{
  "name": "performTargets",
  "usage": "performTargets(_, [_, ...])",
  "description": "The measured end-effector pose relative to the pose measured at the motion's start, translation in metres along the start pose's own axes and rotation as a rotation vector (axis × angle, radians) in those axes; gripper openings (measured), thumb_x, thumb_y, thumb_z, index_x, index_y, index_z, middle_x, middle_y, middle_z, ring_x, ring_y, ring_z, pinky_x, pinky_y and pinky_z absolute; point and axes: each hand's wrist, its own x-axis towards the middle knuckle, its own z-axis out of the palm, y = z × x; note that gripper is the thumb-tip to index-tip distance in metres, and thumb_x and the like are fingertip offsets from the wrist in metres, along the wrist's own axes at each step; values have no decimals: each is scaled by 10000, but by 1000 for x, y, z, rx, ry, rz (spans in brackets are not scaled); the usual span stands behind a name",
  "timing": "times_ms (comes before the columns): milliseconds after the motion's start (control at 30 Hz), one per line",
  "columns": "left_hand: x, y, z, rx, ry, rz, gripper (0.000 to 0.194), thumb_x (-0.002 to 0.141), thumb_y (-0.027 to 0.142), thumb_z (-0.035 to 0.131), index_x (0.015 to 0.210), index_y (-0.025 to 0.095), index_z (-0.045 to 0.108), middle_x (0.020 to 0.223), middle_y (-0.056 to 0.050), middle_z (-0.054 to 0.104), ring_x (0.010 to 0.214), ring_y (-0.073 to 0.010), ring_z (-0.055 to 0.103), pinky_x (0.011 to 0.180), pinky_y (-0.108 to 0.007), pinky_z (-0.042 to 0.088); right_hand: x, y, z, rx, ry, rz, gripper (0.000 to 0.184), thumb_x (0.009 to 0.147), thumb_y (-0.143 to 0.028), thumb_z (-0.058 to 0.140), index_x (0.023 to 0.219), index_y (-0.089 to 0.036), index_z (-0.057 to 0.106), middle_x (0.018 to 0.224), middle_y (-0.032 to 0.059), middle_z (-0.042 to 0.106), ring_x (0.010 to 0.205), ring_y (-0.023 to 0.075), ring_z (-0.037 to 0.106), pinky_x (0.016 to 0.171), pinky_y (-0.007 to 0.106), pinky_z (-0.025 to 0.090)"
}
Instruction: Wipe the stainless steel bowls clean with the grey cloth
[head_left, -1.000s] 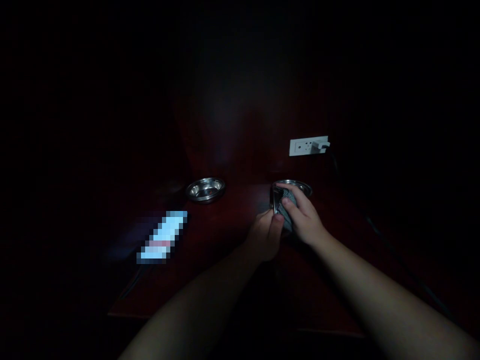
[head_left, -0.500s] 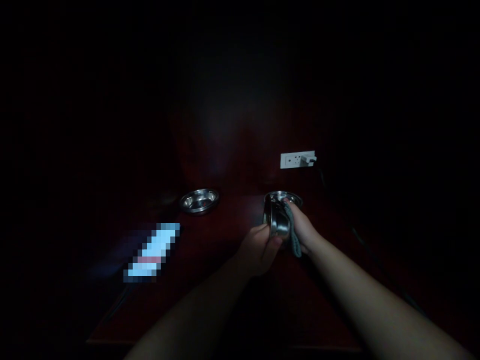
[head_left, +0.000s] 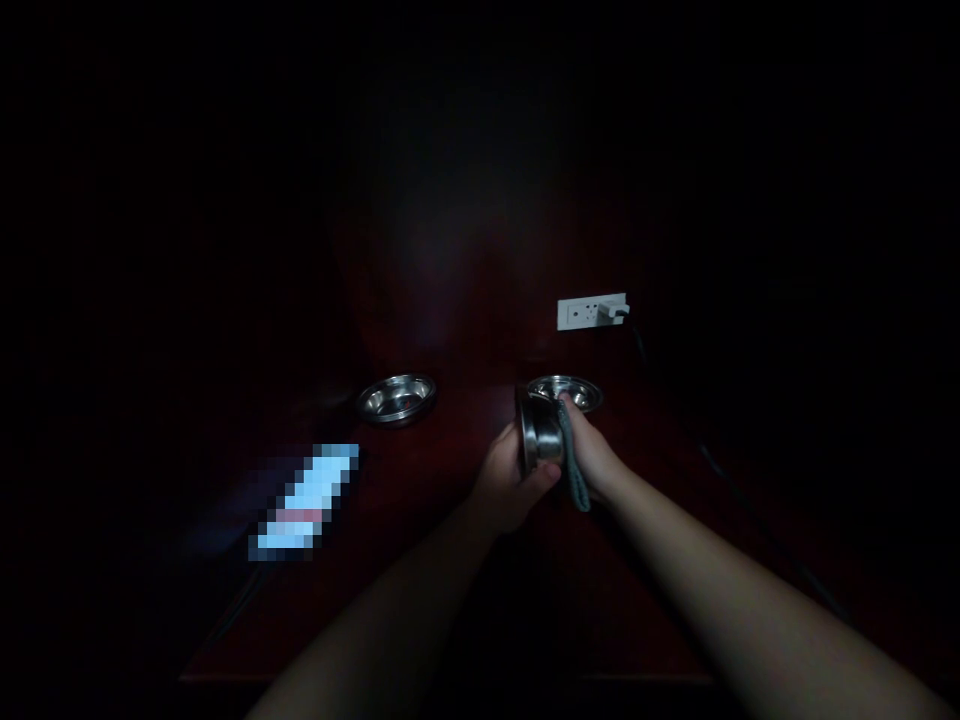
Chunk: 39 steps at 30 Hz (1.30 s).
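Steel is seen on the held bowl (head_left: 541, 435), which is tipped onto its side at the centre of the work, between both hands, with its rim turned towards nine o'clock and its base towards three. Its lower left part is gripped by the left hand (head_left: 510, 483), which is closed on the bowl, with the thumb laid across the outer wall and the other fingers partly hidden. Against the base, a grey-green cloth (head_left: 576, 472) is held by the right hand (head_left: 589, 448); the grip is closed on the cloth, though most of the fingertips are hidden, and the lower end of the cloth is left hanging. From the held bowl, a shiny dish (head_left: 589, 398) is placed just behind at one o'clock, partly covered by the right hand. Another metal dish (head_left: 396, 398) is set upright between nine and ten o'clock, well apart from the hands. A lit screen (head_left: 307, 500), blurred into blocks, is found between eight and nine o'clock. Both dishes are supported by a dark red tabletop (head_left: 427, 470). At one o'clock, farther off, a white socket plate (head_left: 576, 314) is fitted with a plug (head_left: 615, 313), and a dark cable (head_left: 714, 462) is faintly seen towards four o'clock.
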Motion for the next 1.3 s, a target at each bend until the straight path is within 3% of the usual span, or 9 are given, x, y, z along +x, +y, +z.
performTargets(133, [-2,-8,1,-116,-60,-111,525,768,484,508,1150,127,458,1105,-129,583,975,-222,568,836,-361,453,0,2,-3,-245,6,-169,424,793,-555,430,1038,-241,572,977,31,622,965,202,555,908,356,390])
performTargets(267, [0,-1,2,71,-79,-159,592,616,357,701,1118,139,476,1077,-120,600,956,-236,577,839,-387,465,-1,-2,-6,-340,-75,-296,405,828,-513,391,1097,-247,536,1070,30,580,1011,192,525,929,352,363])
performTargets(433, [4,4,4,240,-81,-94,534,608,216,680,1109,165,503,1138,-113,565,1063,-260,528,914,-417,439,-4,-6,-7,-395,-107,-383,384,841,-476,399,1129,-252,516,1164,33,542,1052,193,507,947,348,350])
performTargets(767, [5,7,5,306,-111,-21,464,638,203,641,1086,165,525,1166,-101,538,1082,-253,510,937,-406,429,-7,-9,-4,-398,-116,-473,315,854,-397,412,1090,-240,548,1128,37,567,1040,192,519,946,351,356])
performTargets(1133, [5,5,6,315,-98,60,335,698,156,559,1032,150,537,1069,-97,566,969,-209,558,862,-340,468,-9,-18,-3,-481,-179,-690,291,862,-316,425,1084,-228,592,1168,55,570,1124,190,484,1012,373,312])
performTargets(1300, [4,5,5,370,-109,104,132,746,187,517,863,148,563,956,-82,584,905,-189,562,792,-318,476,-4,-14,-9,-491,-142,-619,331,849,-373,440,1124,-229,557,1147,57,569,1083,209,505,975,386,345])
